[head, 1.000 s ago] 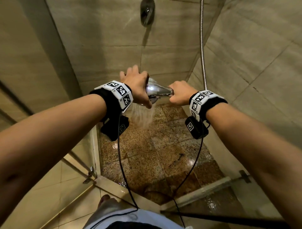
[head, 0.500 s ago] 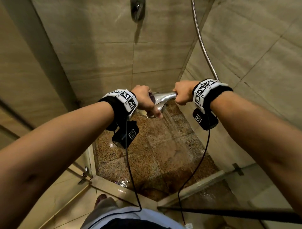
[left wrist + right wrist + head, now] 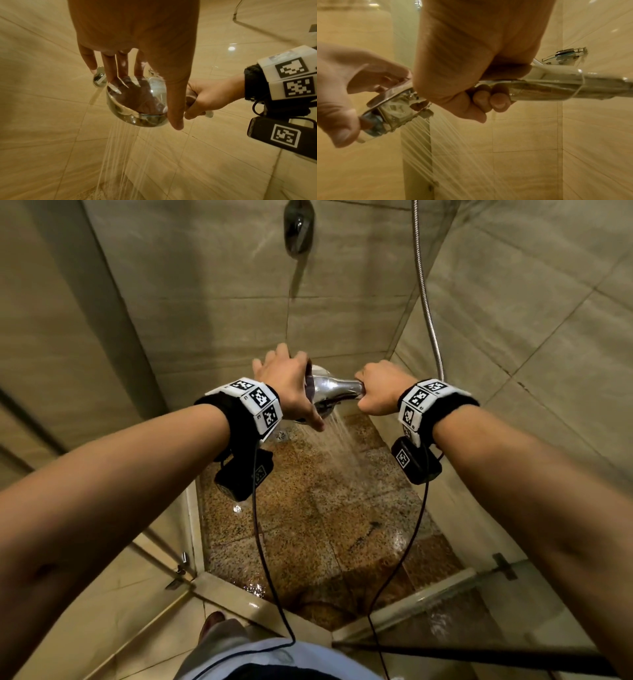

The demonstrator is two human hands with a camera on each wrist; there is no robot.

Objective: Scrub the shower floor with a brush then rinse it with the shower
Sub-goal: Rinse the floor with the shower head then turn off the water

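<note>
A chrome shower head (image 3: 325,392) is held above the floor's far end, spraying water (image 3: 342,440) downward. My right hand (image 3: 380,388) grips its handle in a fist, which the right wrist view shows from below (image 3: 471,67). My left hand (image 3: 291,392) cups the head itself, with fingers (image 3: 118,70) laid over the chrome dome (image 3: 137,108) and the thumb down along its rim. The brown speckled shower floor (image 3: 308,525) is wet and shiny. A metal hose (image 3: 424,285) runs up the right wall. No brush is in view.
A chrome wall valve (image 3: 298,227) sits high on the back wall. A raised tiled threshold (image 3: 260,607) and glass panels with hinges (image 3: 503,566) bound the stall near me. A glass corner shelf (image 3: 565,54) hangs on the wall. Tiled walls stand close on both sides.
Both hands carried the shower head a little up and toward the back wall. The spray fell under my left hand a second ago and now falls between the wrists.
</note>
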